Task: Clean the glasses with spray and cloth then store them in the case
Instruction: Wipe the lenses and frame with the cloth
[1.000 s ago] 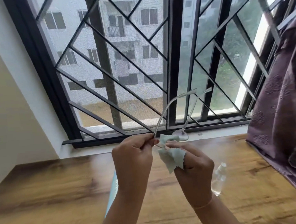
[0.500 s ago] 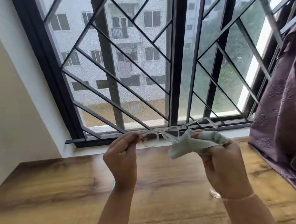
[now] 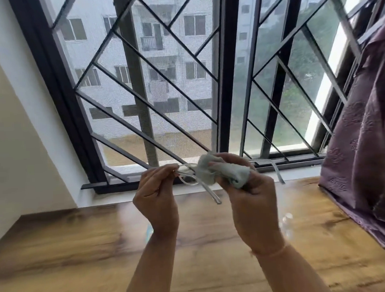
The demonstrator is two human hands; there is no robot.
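A: What are the hands doing at this moment?

B: The left hand (image 3: 155,194) is pinching the glasses (image 3: 190,176) at one end of the clear frame, fingers closed narrow on it. The right hand (image 3: 249,188) is closed around the pale green cloth (image 3: 220,172) and is pressing it on the other lens. Both are holding the glasses up in the air, above the desk (image 3: 81,254) and in front of the window (image 3: 183,78).

A: So which step is this?

B: I think it is the wiping step. The temples are hanging open, so folding and storing are not yet done.

A: What is the next move asking for?

B: Probably finishing both lenses, then folding the temples. A light grip is needed, because the frame looks thin.

A: And the other things around?

B: A small clear spray bottle (image 3: 286,224) is lying on the desk just behind the right wrist, blurred. Something light blue (image 3: 149,231) is showing behind the left wrist; it may be the case, but I cannot tell. A purple curtain (image 3: 363,158) is hanging at the right. Nothing is standing in the way.
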